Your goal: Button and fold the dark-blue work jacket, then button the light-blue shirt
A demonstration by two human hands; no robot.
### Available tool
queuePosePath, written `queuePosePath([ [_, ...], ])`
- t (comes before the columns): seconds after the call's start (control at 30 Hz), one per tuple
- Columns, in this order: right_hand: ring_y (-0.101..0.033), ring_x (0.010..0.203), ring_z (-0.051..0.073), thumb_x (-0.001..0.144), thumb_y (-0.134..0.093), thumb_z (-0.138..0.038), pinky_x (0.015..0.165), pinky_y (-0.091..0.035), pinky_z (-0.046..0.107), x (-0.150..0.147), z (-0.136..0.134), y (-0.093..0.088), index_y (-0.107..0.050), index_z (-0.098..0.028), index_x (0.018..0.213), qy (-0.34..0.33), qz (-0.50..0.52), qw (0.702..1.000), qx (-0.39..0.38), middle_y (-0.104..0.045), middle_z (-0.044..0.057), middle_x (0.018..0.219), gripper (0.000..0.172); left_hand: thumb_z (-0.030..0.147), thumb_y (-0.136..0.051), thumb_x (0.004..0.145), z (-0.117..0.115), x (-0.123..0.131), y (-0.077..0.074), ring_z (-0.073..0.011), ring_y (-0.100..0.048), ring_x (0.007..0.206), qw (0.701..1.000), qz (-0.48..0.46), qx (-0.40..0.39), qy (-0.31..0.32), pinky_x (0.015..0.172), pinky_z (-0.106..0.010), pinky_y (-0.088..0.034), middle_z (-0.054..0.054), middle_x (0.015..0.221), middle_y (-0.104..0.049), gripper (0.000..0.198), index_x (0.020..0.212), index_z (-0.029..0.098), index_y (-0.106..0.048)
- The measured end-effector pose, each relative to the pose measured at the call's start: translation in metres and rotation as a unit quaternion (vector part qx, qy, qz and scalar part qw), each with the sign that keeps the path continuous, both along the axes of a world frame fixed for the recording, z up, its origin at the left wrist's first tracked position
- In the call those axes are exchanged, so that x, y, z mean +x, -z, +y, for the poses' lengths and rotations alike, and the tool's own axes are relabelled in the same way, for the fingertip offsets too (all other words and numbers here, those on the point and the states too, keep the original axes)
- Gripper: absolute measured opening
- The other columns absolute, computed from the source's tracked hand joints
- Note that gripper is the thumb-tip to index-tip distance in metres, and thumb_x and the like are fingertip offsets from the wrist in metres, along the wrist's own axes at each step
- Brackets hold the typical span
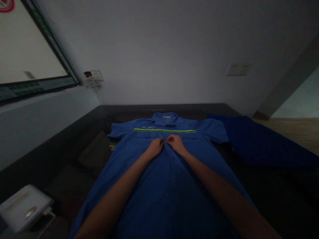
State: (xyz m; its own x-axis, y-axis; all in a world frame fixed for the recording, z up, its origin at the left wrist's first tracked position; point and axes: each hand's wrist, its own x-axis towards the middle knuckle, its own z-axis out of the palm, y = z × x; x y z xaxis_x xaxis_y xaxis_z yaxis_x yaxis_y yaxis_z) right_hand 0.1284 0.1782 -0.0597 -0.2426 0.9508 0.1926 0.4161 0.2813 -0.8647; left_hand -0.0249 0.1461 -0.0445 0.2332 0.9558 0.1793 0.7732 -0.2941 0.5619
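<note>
A blue short-sleeved shirt [147, 179] lies spread out front side up, its collar toward the wall and a yellow-green stripe across the chest. My left hand [156, 146] is closed on the shirt's front opening, just below the stripe. Right beside it, my right hand [175, 143] pinches the front edge of the same shirt, thumb and fingertips together. A small gap separates the two hands. Any button between the fingertips is too small to make out.
A dark blue folded cloth [264, 142] lies to the right of the shirt. At the lower left sits a white device [26, 207] with a cable. Behind stands a wall with sockets [238, 69], and a window [32, 43] is at the upper left.
</note>
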Motion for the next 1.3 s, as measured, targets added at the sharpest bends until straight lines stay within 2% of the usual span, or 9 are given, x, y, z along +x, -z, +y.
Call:
queuePosePath([
  [0.17,-0.057,0.065,0.014,0.070,-0.065,-0.011,0.065,-0.043,0.025,-0.001,-0.005,0.006,-0.062,-0.017,0.067,0.018,-0.017,0.999,0.045,-0.063,0.000,0.067,0.007,0.021,-0.042,0.089,0.003,0.002,-0.004,-0.0173,-0.060,0.068,0.999,0.008,-0.036,-0.029,0.062,-0.024,-0.040,-0.006,0.070,-0.065,0.028,0.070,0.016,-0.062],
  [0.3,-0.056,0.069,0.015,0.073,-0.065,-0.011,0.066,-0.042,0.026,-0.001,-0.010,0.007,-0.061,-0.017,0.067,0.030,-0.049,0.992,0.108,-0.062,0.001,0.072,0.010,0.030,-0.045,0.089,0.002,0.004,-0.001,-0.0169,-0.057,0.065,0.997,-0.001,-0.041,-0.067,0.058,-0.025,-0.036,-0.005,0.067,-0.062,0.030,0.069,0.016,-0.061],
  [0.43,-0.057,0.069,0.015,0.075,-0.065,-0.010,0.066,-0.042,0.026,-0.001,-0.013,0.006,-0.060,-0.018,0.068,0.027,-0.065,0.987,0.143,-0.062,0.002,0.073,0.011,0.029,-0.045,0.088,0.000,0.006,0.003,-0.0148,-0.051,0.061,0.995,-0.017,-0.033,-0.098,0.056,-0.024,-0.032,-0.001,0.062,-0.056,0.028,0.067,0.016,-0.057],
  [0.6,-0.057,0.068,0.015,0.075,-0.066,-0.012,0.066,-0.042,0.026,-0.001,-0.014,0.005,-0.061,-0.018,0.068,0.019,-0.053,0.985,0.162,-0.062,0.001,0.073,0.011,0.024,-0.046,0.086,-0.001,0.008,0.005,-0.0134,-0.048,0.060,0.994,-0.037,-0.022,-0.102,0.056,-0.024,-0.031,0.002,0.058,-0.051,0.026,0.063,0.017,-0.052],
  [0.67,-0.057,0.068,0.015,0.074,-0.066,-0.012,0.066,-0.042,0.026,0.000,-0.013,0.005,-0.061,-0.018,0.066,0.021,-0.029,0.987,0.158,-0.062,0.001,0.072,0.011,0.024,-0.047,0.086,-0.001,0.008,0.006,-0.0137,-0.048,0.060,0.994,-0.043,-0.014,-0.101,0.057,-0.024,-0.031,0.002,0.059,-0.050,0.024,0.064,0.017,-0.051],
  [0.87,-0.057,0.062,0.014,0.074,-0.065,-0.016,0.062,-0.044,0.025,0.001,-0.006,0.009,-0.062,-0.017,0.068,0.021,0.066,0.995,0.070,-0.064,0.000,0.066,0.006,0.024,-0.047,0.086,-0.004,0.010,0.009,-0.0145,-0.048,0.060,0.993,-0.063,0.007,-0.096,0.058,-0.025,-0.032,0.001,0.061,-0.051,0.022,0.065,0.018,-0.050],
  [0.97,-0.058,0.063,0.014,0.075,-0.064,-0.020,0.063,-0.045,0.026,0.002,-0.006,0.010,-0.065,-0.017,0.075,0.012,0.083,0.994,0.077,-0.064,0.000,0.068,0.003,0.023,-0.047,0.086,-0.004,0.010,0.010,-0.0144,-0.048,0.061,0.993,-0.076,0.010,-0.092,0.058,-0.025,-0.032,0.001,0.061,-0.051,0.021,0.066,0.018,-0.049],
  [1.07,-0.058,0.065,0.015,0.074,-0.064,-0.021,0.065,-0.045,0.027,0.002,-0.007,0.011,-0.067,-0.017,0.081,0.007,0.085,0.992,0.089,-0.066,0.001,0.072,0.008,0.023,-0.046,0.087,-0.004,0.009,0.010,-0.0144,-0.048,0.062,0.992,-0.087,0.009,-0.089,0.058,-0.024,-0.032,0.002,0.062,-0.051,0.020,0.068,0.018,-0.049],
  [1.3,-0.060,0.065,0.016,0.072,-0.065,-0.020,0.064,-0.046,0.027,0.003,-0.006,0.009,-0.066,-0.017,0.068,0.018,0.086,0.993,0.077,-0.067,0.003,0.069,0.005,0.021,-0.054,0.079,-0.003,0.008,0.011,-0.0128,-0.047,0.060,0.992,-0.103,-0.004,-0.072,0.057,-0.023,-0.032,0.004,0.061,-0.048,0.010,0.070,0.017,-0.050],
])
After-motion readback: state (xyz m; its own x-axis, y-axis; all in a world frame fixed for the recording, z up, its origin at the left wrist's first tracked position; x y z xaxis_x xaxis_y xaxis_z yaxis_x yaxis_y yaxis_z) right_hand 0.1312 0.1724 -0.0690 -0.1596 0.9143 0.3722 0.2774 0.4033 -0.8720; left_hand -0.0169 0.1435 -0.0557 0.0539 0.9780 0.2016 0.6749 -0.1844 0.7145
